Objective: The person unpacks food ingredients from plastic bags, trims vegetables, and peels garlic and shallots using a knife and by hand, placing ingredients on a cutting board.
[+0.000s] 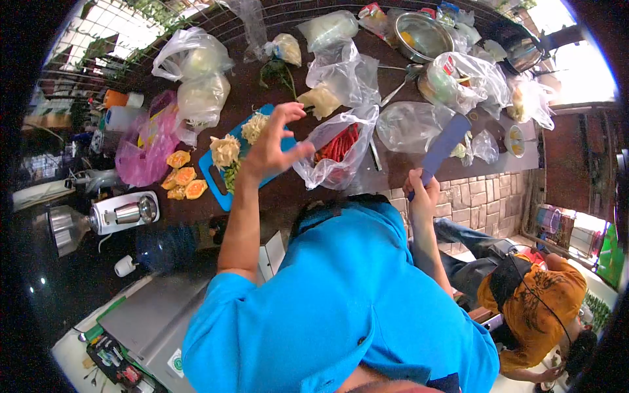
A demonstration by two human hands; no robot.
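Observation:
My right hand [423, 188] is closed round the handle of a blue kitchen knife [445, 147], its broad blade pointing up and away over the table's front edge. My left hand [270, 145] hovers with fingers apart over the blue cutting board [220, 190] and holds nothing. On the board lie a pale shredded heap [225, 151], a second pale heap [254, 128] and some chopped green pieces [230, 175], partly hidden by my left hand. Right of that hand, an open clear plastic bag [314, 173] holds red chillies [341, 143].
Cut orange pieces [185, 175] sit left of the board, near a pink plastic bag [141, 154] and a white appliance [124, 213]. Several clear bags, a metal bowl [424, 37] and a spoon [411, 72] are farther back. A person in an orange shirt [540, 298] is at the lower right.

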